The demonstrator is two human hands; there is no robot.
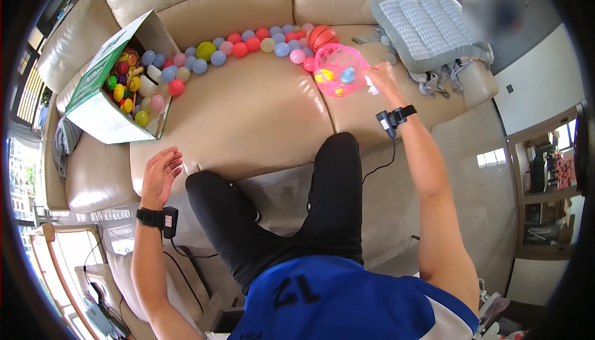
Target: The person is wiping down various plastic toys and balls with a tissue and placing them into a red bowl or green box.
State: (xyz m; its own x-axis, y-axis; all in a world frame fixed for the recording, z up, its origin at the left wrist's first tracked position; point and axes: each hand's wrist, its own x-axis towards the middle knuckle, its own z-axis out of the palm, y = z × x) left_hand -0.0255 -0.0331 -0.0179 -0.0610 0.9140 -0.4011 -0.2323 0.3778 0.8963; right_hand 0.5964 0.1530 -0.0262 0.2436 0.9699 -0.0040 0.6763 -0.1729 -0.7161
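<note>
My right hand (382, 79) grips the rim of a pink plastic mesh basket (341, 52) over the right part of the sofa seat. Small yellow toys (324, 76) and a blue one (347, 75) show inside it. Something white hangs beside that hand's fingers. A red toy basketball (323, 37) touches or lies just behind the basket. My left hand (161, 175) hangs at the sofa's front edge with slightly curled fingers and holds nothing. Beyond it, an open cardboard box (104, 119) on its side holds plastic balls and toy food (119, 92).
Plastic balls (239, 49) line the back of the beige leather sofa (241, 103), with a yellow-green ball (206, 51) among them. A grey patterned cushion (420, 31) and crumpled cloth (434, 82) lie at right. Cables run from both wrist devices.
</note>
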